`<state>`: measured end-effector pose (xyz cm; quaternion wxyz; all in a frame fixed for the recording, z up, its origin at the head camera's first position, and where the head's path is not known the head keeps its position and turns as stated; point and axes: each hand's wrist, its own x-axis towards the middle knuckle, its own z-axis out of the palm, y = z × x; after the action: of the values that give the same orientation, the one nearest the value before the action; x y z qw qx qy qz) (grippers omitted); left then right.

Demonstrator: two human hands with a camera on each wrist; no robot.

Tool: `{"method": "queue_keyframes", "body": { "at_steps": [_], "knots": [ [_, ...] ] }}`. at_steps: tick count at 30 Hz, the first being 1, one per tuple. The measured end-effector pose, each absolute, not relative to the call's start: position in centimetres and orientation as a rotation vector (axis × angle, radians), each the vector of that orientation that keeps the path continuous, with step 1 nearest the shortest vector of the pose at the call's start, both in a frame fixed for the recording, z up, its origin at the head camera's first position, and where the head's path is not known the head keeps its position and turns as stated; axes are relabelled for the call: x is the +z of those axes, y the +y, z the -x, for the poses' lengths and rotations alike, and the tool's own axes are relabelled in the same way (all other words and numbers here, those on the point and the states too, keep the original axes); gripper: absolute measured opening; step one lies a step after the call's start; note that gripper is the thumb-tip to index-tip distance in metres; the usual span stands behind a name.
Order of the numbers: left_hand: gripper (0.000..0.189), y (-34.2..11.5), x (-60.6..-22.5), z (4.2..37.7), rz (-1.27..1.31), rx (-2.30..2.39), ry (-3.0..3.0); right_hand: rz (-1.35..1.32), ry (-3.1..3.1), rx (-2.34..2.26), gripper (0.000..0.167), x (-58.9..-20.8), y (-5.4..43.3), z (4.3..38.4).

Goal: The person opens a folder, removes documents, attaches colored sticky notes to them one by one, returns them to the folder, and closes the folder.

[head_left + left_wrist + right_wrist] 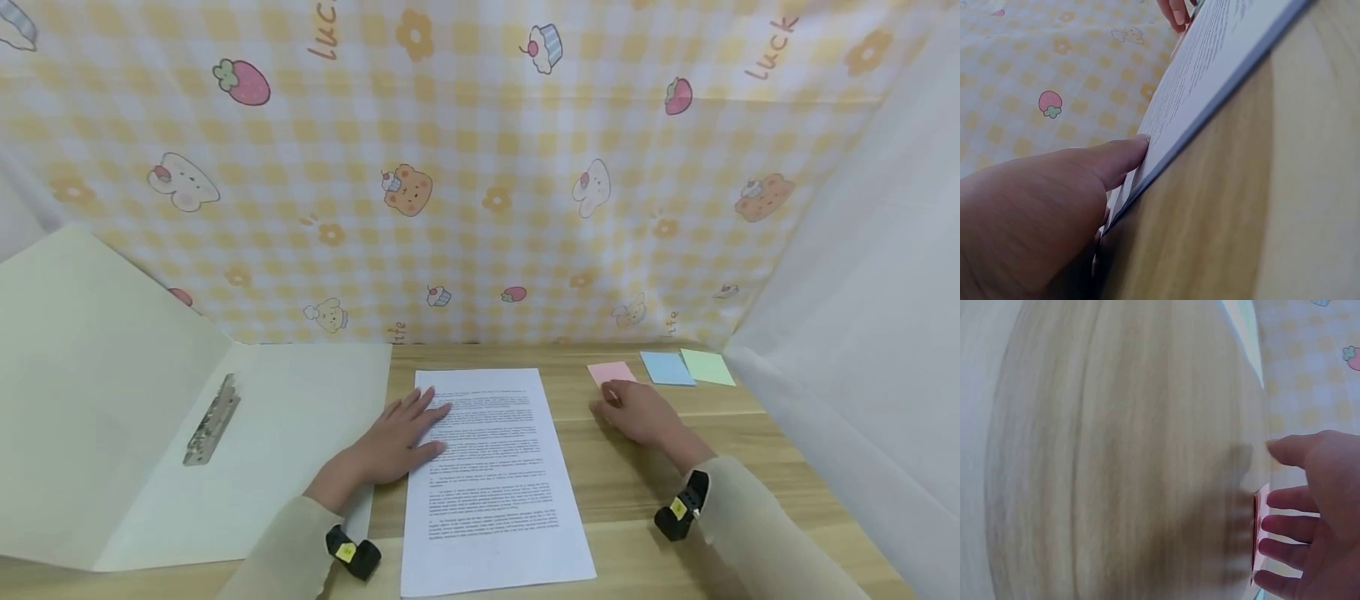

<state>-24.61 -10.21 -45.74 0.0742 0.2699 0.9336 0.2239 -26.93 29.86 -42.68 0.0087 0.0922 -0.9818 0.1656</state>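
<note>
My left hand (397,437) lies with fingers spread on the left edge of a stack of printed paper (495,500). In the left wrist view the thumb of the left hand (1054,200) rests on the printed sheet (1191,75), and the stack's side edge shows. Over at the right, my right hand (641,412) is at a pink sticky note pad (611,371), covering its near part. The right wrist view shows the fingers of the right hand (1329,512) extended to the pink pad (1259,531), with the thumb apart from it.
An open white folder (300,392) with a metal clip (212,421) lies on the left, its cover (90,392) raised. Blue (667,368) and green sticky notes (707,367) lie at the back right. A checked curtain (480,208) hangs behind the wooden table (637,533).
</note>
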Motion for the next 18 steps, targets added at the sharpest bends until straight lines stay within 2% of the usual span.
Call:
{"method": "queue_keyframes", "body": {
  "at_steps": [4,11,18],
  "knots": [
    [0.063,-10.3,-45.9,24.7,-0.795,0.674,2.809,-0.122,-3.002,0.638,0.046,-42.2,29.8,27.3],
    [0.063,-10.2,-45.9,24.7,-0.814,0.675,2.817,0.141,-3.052,0.700,0.056,-41.2,30.4,28.2],
    [0.063,-10.3,-45.9,24.5,-0.807,0.674,2.825,0.230,-3.171,0.521,0.051,-41.2,30.7,29.3]
  ]
}}
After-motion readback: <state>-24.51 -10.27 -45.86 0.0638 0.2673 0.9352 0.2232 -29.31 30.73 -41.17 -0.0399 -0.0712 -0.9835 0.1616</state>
